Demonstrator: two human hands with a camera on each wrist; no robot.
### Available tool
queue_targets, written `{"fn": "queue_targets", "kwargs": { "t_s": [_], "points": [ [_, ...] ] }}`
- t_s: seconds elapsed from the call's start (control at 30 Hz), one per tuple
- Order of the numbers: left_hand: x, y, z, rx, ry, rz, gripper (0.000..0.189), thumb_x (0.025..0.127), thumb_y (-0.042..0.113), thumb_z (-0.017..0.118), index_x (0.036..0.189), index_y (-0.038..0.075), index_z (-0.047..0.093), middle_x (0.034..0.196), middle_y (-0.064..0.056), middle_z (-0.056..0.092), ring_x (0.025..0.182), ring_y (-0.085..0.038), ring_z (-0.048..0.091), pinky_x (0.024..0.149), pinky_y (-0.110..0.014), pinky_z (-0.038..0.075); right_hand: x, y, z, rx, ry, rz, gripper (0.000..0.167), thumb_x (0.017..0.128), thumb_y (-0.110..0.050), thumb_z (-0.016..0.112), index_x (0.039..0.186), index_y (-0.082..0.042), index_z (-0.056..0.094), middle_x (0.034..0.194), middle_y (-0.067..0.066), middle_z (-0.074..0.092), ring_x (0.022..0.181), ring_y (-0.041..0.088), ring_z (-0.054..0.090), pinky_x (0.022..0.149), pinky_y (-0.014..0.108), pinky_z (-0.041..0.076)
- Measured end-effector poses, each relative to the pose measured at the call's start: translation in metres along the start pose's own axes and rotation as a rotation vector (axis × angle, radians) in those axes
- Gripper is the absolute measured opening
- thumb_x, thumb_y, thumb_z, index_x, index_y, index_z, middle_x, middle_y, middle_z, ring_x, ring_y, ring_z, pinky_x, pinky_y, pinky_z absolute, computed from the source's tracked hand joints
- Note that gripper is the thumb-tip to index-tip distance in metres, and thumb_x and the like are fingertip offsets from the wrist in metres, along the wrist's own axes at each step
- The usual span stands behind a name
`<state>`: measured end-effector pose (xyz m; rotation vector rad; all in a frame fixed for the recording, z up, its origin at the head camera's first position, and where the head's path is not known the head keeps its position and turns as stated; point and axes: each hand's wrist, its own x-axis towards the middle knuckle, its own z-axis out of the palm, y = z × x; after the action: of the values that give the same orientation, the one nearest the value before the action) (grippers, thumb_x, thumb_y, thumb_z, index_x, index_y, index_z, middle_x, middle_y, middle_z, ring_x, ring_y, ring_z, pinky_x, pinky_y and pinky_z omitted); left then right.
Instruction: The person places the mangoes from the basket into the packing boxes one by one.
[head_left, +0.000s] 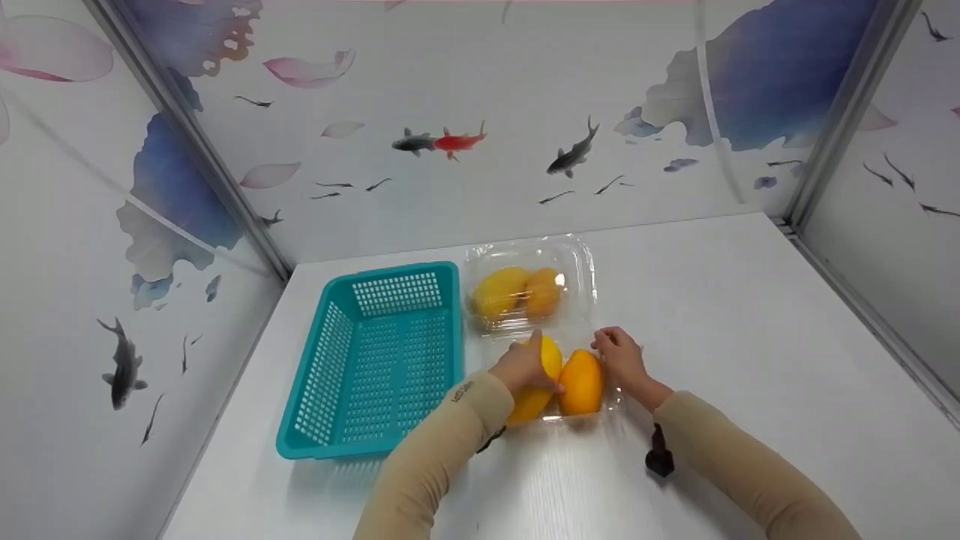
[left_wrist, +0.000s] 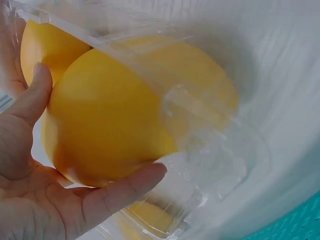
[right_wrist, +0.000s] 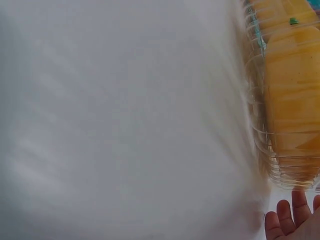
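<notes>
My left hand (head_left: 523, 366) grips a yellow mango (left_wrist: 115, 115), the thumb on one side and the fingers round the other. This mango lies in a clear plastic container (head_left: 611, 401), partly behind plastic in the left wrist view. Beside it in the container rests an orange mango (head_left: 581, 382). At the container's right edge, my right hand (head_left: 621, 360) pinches the rim with curled fingers. In the right wrist view its fingertips (right_wrist: 285, 215) show right at the ridged plastic corner. Two more yellow-orange mangoes (head_left: 499, 291) sit under clear plastic just behind.
A teal perforated basket (head_left: 401, 367) stands to the left, close beside the plastic. White table (head_left: 720, 300) surface extends to the right and front. Patterned wall panels (head_left: 517, 90) with metal corner posts close off the back and sides.
</notes>
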<state>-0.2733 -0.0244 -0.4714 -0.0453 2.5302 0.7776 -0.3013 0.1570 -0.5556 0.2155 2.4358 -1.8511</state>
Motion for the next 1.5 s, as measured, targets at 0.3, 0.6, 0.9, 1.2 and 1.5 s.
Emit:
{"fn": "queue_targets", "kwargs": {
  "t_s": [0.3, 0.6, 0.9, 1.2, 1.5],
  "points": [
    [-0.020, 0.002, -0.015, -0.034, 0.129, 0.133, 0.093, 0.082, 0.048, 0.061, 0.148, 0.014, 0.005, 0.148, -0.018, 0.021, 0.134, -0.037, 0.024, 0.107, -0.050, 0.025, 0.001, 0.001, 0.002, -0.001, -0.007, -0.010, 0.035, 0.099, -0.027, 0.037, 0.117, 0.001, 0.047, 0.109, 0.018, 0.055, 0.091, 0.023, 0.048, 0.081, 0.024, 0.043],
    [-0.054, -0.021, -0.012, -0.221, 0.154, 0.214, 0.082, 0.091, 0.047, 0.047, 0.147, 0.007, 0.002, 0.151, -0.019, 0.014, 0.136, -0.037, 0.018, 0.108, -0.053, 0.019, 0.002, -0.002, 0.000, 0.041, -0.039, -0.003, 0.043, 0.099, -0.023, 0.036, 0.135, 0.001, 0.034, 0.115, 0.022, 0.054, 0.099, 0.026, 0.049, 0.091, 0.032, 0.041],
    [-0.060, -0.052, 0.007, -0.452, 0.241, 0.265, 0.067, 0.094, 0.024, 0.046, 0.144, -0.003, 0.010, 0.147, -0.027, 0.014, 0.135, -0.041, 0.016, 0.108, -0.055, 0.015, 0.006, -0.003, -0.008, 0.051, -0.130, 0.006, 0.051, 0.099, -0.020, 0.037, 0.144, -0.004, 0.020, 0.124, 0.024, 0.050, 0.112, 0.033, 0.048, 0.102, 0.043, 0.036],
    [-0.053, -0.071, 0.026, -0.420, 0.255, 0.200, 0.064, 0.087, 0.000, 0.043, 0.144, -0.001, 0.013, 0.148, -0.023, 0.014, 0.136, -0.037, 0.016, 0.109, -0.052, 0.016, 0.005, -0.002, -0.031, 0.072, -0.195, 0.014, 0.058, 0.096, -0.018, 0.044, 0.145, -0.005, 0.017, 0.127, 0.023, 0.049, 0.111, 0.030, 0.051, 0.092, 0.034, 0.043],
    [-0.047, -0.078, 0.033, -0.380, 0.245, 0.226, 0.062, 0.085, 0.004, 0.058, 0.140, 0.004, 0.030, 0.141, -0.018, 0.035, 0.108, -0.029, 0.053, 0.090, -0.039, 0.048, 0.006, 0.004, -0.055, 0.086, -0.156, 0.020, 0.055, 0.093, -0.018, 0.051, 0.140, -0.004, 0.024, 0.122, 0.017, 0.053, 0.101, 0.017, 0.056, 0.088, 0.026, 0.046]
  ]
}}
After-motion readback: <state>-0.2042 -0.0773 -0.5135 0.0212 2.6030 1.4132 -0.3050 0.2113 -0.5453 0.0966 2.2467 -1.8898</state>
